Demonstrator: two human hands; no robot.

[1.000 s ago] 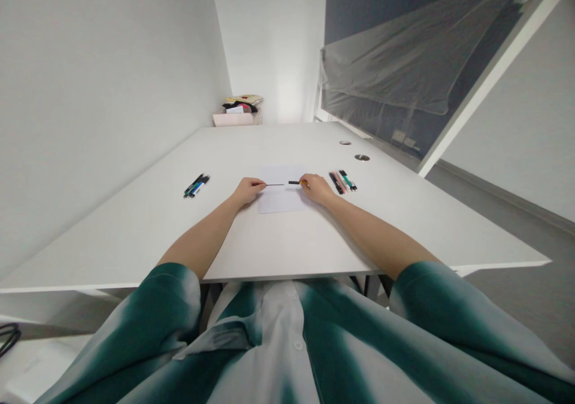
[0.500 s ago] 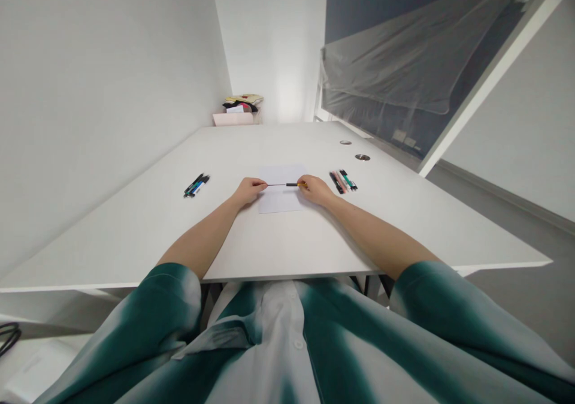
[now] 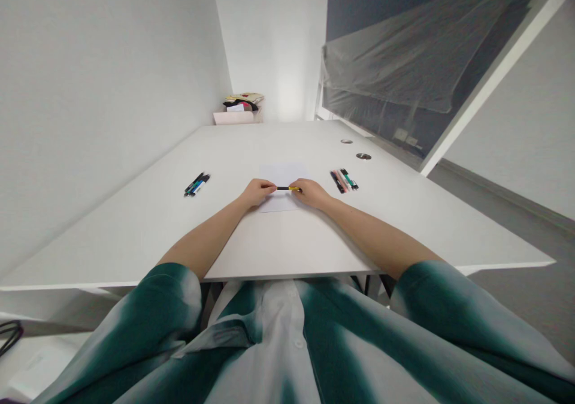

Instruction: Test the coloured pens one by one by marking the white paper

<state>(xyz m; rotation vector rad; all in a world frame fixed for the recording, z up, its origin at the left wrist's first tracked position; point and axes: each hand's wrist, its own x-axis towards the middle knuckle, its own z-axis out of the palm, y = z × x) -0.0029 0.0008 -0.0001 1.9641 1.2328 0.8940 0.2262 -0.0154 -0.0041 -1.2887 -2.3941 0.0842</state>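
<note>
Both my hands meet over a white sheet of paper [image 3: 282, 172] on the white table [image 3: 135, 224]. My right hand [image 3: 309, 194] pinches a black and yellow pen barrel [image 3: 284, 188]. My left hand [image 3: 257, 192] pinches the other end of the pen, where a thin refill went into the barrel; only a short black stretch shows between the two hands.
A small group of pens [image 3: 196, 184] lies to the left of the paper, and several more pens [image 3: 344, 181] lie to its right. Two round cable holes [image 3: 363, 156] sit further back on the right. A pink box with clutter [image 3: 238, 111] stands at the far end.
The hands have come together. The thin refill that showed between them has slid into the barrel, and the gap between the hands has shrunk to a short stretch.
</note>
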